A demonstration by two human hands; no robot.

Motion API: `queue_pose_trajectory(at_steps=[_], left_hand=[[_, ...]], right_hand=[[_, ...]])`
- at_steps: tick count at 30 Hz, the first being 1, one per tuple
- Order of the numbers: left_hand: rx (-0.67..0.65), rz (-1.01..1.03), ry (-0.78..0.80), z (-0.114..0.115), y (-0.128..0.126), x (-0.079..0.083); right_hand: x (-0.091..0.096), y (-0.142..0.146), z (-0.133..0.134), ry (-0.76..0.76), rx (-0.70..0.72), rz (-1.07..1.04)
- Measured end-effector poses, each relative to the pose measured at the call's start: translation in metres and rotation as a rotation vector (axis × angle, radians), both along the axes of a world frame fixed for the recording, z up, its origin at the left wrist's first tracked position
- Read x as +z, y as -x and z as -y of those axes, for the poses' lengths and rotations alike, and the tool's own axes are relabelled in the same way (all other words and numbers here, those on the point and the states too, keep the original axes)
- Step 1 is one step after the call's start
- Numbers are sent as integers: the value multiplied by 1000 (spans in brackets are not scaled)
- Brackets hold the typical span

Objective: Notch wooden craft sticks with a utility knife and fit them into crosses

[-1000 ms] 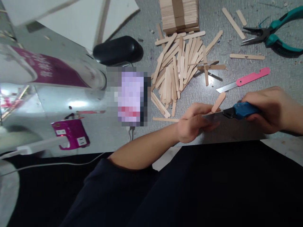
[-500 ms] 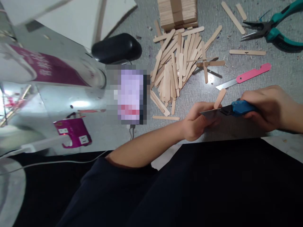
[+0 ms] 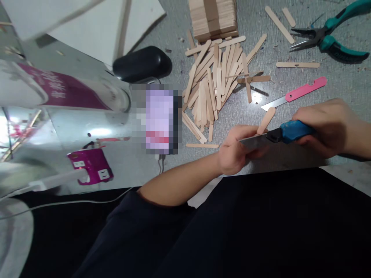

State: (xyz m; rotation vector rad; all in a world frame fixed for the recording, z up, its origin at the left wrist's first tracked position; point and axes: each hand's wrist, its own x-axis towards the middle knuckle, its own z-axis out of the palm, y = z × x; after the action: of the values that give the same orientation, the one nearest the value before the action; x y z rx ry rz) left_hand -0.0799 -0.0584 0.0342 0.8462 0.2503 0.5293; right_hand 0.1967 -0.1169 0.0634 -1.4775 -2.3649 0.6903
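My left hand (image 3: pixel 236 148) is closed on a wooden craft stick (image 3: pixel 266 120), whose rounded end points up and to the right. Wrapped round the blue handle of a utility knife (image 3: pixel 297 131) is my right hand (image 3: pixel 327 127). The knife's blade lies across the stick close to my left fingers, which it partly hides; whether it cuts into the wood I cannot tell. Just above lies a pink folding knife (image 3: pixel 306 89) with its blade out. A small crossed assembly of sticks (image 3: pixel 247 79) stands left of it.
A heap of craft sticks (image 3: pixel 207 92) lies before a banded stick bundle (image 3: pixel 213 17). Green-handled pliers (image 3: pixel 330 40) rest at the upper right, near a notched stick (image 3: pixel 298 65). A black case (image 3: pixel 142 63), a blurred-out phone (image 3: pixel 159 119) and a purple power strip (image 3: pixel 91 166) are leftward.
Both hands, with the knife and the stick, have shifted slightly left in view. The table things have also shifted a little, as the camera moved. Both grips stay the same.
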Motion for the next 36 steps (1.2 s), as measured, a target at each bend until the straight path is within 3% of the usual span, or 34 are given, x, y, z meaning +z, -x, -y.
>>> queue_pose_trajectory(at_steps=[10, 25, 32, 36], left_hand=[[-113, -106, 55, -3, 8, 3], [-16, 117, 24, -7, 3, 3], [-131, 46, 122, -15, 3, 4], [-201, -7, 117, -18, 3, 1]], right_hand=[[4, 0, 1, -31, 54, 41], [-6, -7, -2, -88, -7, 3], [0, -12, -5, 15, 7, -28], [1, -10, -2, -7, -1, -9]])
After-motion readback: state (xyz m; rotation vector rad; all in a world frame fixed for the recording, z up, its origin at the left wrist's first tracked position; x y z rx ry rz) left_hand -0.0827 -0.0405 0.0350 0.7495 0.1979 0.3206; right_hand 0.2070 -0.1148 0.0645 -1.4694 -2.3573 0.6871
